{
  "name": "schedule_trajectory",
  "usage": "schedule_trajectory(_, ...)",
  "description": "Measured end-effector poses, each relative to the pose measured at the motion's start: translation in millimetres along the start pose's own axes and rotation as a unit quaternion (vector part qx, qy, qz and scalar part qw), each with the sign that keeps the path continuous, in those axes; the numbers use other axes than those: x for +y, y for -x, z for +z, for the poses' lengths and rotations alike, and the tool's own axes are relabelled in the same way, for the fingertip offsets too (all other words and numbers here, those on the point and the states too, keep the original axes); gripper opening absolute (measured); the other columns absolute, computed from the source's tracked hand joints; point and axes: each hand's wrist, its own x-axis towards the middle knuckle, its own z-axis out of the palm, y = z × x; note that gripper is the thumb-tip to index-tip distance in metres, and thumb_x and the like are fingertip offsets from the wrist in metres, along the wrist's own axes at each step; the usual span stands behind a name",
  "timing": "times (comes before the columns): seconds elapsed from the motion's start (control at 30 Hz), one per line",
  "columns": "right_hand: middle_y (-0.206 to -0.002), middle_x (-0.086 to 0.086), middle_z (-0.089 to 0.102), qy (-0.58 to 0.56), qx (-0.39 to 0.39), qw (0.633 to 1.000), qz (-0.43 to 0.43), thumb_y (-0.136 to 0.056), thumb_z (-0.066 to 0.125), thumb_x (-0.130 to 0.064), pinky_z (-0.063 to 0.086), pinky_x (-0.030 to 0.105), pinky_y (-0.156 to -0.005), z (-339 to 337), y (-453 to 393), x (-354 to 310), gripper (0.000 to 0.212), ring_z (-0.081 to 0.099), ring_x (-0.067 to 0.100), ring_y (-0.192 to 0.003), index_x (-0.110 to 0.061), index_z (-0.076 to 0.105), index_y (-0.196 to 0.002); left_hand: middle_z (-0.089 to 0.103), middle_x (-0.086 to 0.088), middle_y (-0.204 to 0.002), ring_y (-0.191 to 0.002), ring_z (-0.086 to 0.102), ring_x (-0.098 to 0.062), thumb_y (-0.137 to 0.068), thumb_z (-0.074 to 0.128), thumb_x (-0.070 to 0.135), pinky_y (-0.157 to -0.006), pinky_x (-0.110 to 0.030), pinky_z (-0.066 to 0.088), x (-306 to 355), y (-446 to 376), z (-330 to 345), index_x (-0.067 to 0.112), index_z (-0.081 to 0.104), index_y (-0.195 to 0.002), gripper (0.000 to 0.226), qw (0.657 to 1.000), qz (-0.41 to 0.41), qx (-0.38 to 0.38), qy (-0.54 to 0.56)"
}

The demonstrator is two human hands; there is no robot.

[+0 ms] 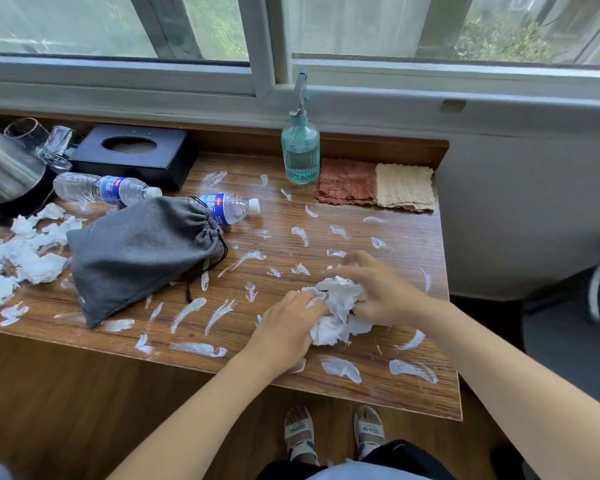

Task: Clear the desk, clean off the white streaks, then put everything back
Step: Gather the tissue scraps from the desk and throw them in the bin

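Both hands on a tissue wad (338,308), lower right of centre: left hand (286,329) grips its left edge, right hand (378,289) closes over its right side, fingers curled. Wad rests on the counter (388,382). White streaks (187,311) scattered across the wood all around. Grey pouch (139,251) lies left of centre; two water bottles (104,189) (232,207) on their sides above it. Torn tissue scraps (32,251) at far left. Black tissue box (136,155) upper left. Spray bottle (300,148) upright at top centre, two cloths (374,187) just right of it.
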Motion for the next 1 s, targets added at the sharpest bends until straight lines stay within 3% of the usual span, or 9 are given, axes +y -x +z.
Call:
schedule_trajectory(0.1,-0.143,-0.003,0.033,0.016,-0.027,1.0,-0.004,-0.084,0.068,-0.036,0.043,0.034,-0.1,-1.4,1.2,-0.6,0.076,0.037,0.016,-0.132,-0.035,0.035,-0.153,0.059,0.003,-0.123,-0.111,0.051,-0.022,-0.089,0.057,-0.005,-0.079,-0.034,0.045,1.4,-5.6,-5.9,0.021,0.056,-0.125,0.045,0.998,-0.048,0.01,0.042)
schedule_trajectory(0.27,-0.129,-0.003,0.041,0.084,0.014,0.996,-0.009,-0.071,0.068,-0.08,0.049,0.034,-0.09,10.5,-1.5,-1.7,0.09,0.041,0.015,-0.118,-0.028,0.044,-0.141,0.043,0.005,-0.14,-0.112,0.055,-0.02,-0.089,0.065,0.0,-0.082,-0.033,0.048,4.0,-16.0,-15.3,0.024,0.04,-0.144,0.065,0.99,-0.11,0.007,0.091)
schedule_trajectory(0.37,-0.118,-0.004,0.046,0.102,0.068,0.992,-0.026,-0.079,0.074,-0.064,0.053,0.037,-0.079,21.8,-7.4,0.9,0.07,0.047,0.016,-0.105,-0.023,0.054,-0.132,0.027,0.008,-0.149,-0.101,0.056,-0.021,-0.088,0.068,0.0,-0.078,-0.038,0.052,4.4,-18.1,-20.7,0.024,0.035,-0.151,0.075,0.989,-0.112,-0.023,0.096)
schedule_trajectory(0.43,-0.111,-0.003,0.048,0.096,0.09,0.991,-0.026,-0.084,0.076,-0.049,0.054,0.041,-0.074,25.8,-10.9,1.3,0.049,0.051,0.02,-0.098,-0.019,0.059,-0.118,0.03,0.007,-0.149,-0.106,0.056,-0.021,-0.089,0.065,-0.002,-0.083,-0.04,0.052,1.1,-20.3,-22.0,0.019,0.042,-0.148,0.067,0.988,-0.122,-0.027,0.09)
schedule_trajectory(0.53,-0.098,-0.001,0.051,0.025,0.102,0.994,-0.01,-0.085,0.077,-0.037,0.051,0.044,-0.07,29.3,-13.2,-1.3,0.032,0.053,0.023,-0.084,-0.014,0.056,-0.092,0.053,-0.004,-0.127,-0.113,0.051,-0.024,-0.088,0.056,-0.005,-0.09,-0.041,0.048,-4.1,-25.1,-21.1,0.007,0.056,-0.127,0.041,0.988,-0.124,-0.034,0.083)
schedule_trajectory(0.63,-0.087,0.003,0.053,-0.059,0.12,0.991,0.011,-0.085,0.075,-0.027,0.046,0.039,-0.069,23.9,-13.9,-4.8,0.027,0.051,0.016,-0.081,-0.012,0.054,-0.081,0.055,-0.003,-0.096,-0.093,0.049,-0.024,-0.085,0.056,-0.005,-0.077,-0.042,0.045,-7.1,-29.6,-23.1,0.002,0.059,-0.104,0.021,0.987,-0.119,-0.001,0.109)
schedule_trajectory(0.8,-0.084,-0.003,0.064,-0.191,0.184,0.964,0.038,-0.088,0.077,-0.024,0.048,0.029,-0.065,0.1,-2.5,-8.8,0.012,0.061,0.012,-0.077,-0.023,0.066,-0.089,0.063,-0.002,-0.092,-0.081,0.05,-0.018,-0.079,0.057,-0.008,-0.067,-0.025,0.034,-13.8,-36.2,-45.5,0.008,0.069,-0.105,0.033,0.979,-0.097,0.065,0.165)
schedule_trajectory(0.9,-0.086,-0.002,0.065,-0.217,0.232,0.946,0.062,-0.09,0.077,-0.021,0.044,0.023,-0.066,-14.7,10.2,-13.2,0.011,0.06,0.011,-0.077,-0.021,0.067,-0.093,0.061,0.006,-0.1,-0.065,0.046,-0.006,-0.084,0.057,-0.008,-0.057,-0.017,0.034,-11.3,-41.6,-64.6,0.014,0.068,-0.108,0.035,0.973,-0.106,0.051,0.198)
schedule_trajectory(1.0,-0.087,-0.006,0.068,-0.214,0.272,0.934,0.088,-0.09,0.077,-0.021,0.048,0.02,-0.067,-24.7,28.3,-14.4,0.012,0.063,0.007,-0.079,-0.021,0.068,-0.098,0.066,0.004,-0.106,-0.064,0.055,-0.018,-0.085,0.058,-0.007,-0.057,-0.025,0.042,-1.6,-52.9,-74.2,0.022,0.066,-0.108,0.038,0.974,-0.079,0.042,0.208)
